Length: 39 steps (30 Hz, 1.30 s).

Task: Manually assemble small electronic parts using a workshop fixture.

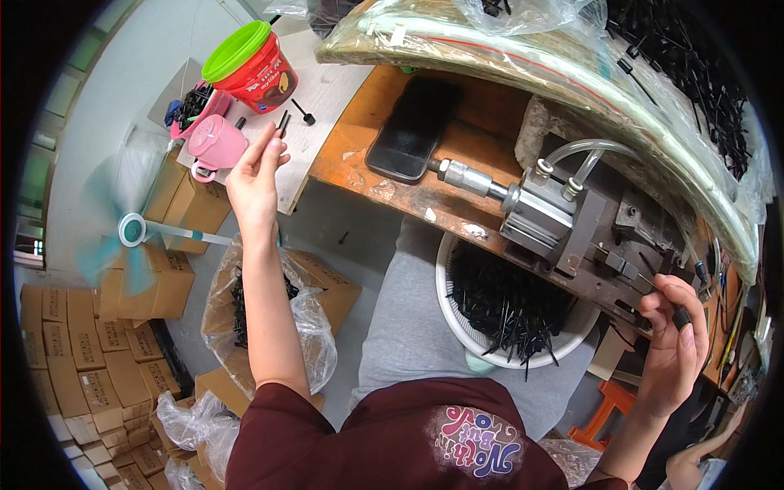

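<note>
The right grip (671,353) is narrow, thumb and fingers closed around a black part (681,317). The part's dark head sits among the fingers, its thin shaft pointing up-left toward the clamp (622,265), just beside it; whether they touch I cannot tell. Left of the clamp, the metal cylinder (535,222) is mounted on the wooden surface (347,157), with a phone (415,126) farther left.

The left grip (255,184) is pinched at its fingertips on thin black rods (284,124), above the white surface (328,88). Beside it are a pink cup (217,140), a red tub (263,84) and a loose pin (308,118). A white basket (443,282) of black pieces (502,302) rests on the lap.
</note>
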### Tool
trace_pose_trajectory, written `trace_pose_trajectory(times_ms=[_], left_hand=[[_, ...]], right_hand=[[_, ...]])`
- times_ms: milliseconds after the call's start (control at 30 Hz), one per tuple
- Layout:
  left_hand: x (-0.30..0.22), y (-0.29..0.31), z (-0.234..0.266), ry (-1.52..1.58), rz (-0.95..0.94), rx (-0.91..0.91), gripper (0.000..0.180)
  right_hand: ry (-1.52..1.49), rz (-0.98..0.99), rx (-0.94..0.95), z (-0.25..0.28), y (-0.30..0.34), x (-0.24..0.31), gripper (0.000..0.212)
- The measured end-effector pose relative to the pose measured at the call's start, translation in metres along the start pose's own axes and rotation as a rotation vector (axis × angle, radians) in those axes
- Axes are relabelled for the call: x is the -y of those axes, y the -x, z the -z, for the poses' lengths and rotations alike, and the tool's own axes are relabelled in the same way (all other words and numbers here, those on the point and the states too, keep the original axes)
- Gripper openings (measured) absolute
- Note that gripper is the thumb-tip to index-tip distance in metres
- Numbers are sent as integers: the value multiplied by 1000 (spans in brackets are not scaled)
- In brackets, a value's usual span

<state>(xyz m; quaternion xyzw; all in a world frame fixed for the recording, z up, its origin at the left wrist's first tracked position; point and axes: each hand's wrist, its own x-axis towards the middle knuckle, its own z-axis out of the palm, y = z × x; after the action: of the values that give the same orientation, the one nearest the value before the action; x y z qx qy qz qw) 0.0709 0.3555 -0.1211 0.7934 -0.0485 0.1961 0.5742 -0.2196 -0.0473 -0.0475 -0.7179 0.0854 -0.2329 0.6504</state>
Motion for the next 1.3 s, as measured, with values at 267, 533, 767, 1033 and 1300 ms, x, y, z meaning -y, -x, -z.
trace_pose_trajectory(times_ms=[267,533,767,1033,1300], left_hand=[[-9,4,-2,-585,-263,-26,21],[12,-28,-5,-493,-288,-145,20],[21,-39,-9,-421,-72,-78,23],[35,-43,-4,-561,-131,-71,39],[-68,31,-36,-272,-530,-81,50]], right_hand=[[-50,-22,-64,4,7,-9,49],[-125,-25,-102,12,16,-16,53],[-224,-42,-61,14,26,-20,53],[-29,10,-206,5,35,-23,54],[754,311,31,-17,19,-16,33]])
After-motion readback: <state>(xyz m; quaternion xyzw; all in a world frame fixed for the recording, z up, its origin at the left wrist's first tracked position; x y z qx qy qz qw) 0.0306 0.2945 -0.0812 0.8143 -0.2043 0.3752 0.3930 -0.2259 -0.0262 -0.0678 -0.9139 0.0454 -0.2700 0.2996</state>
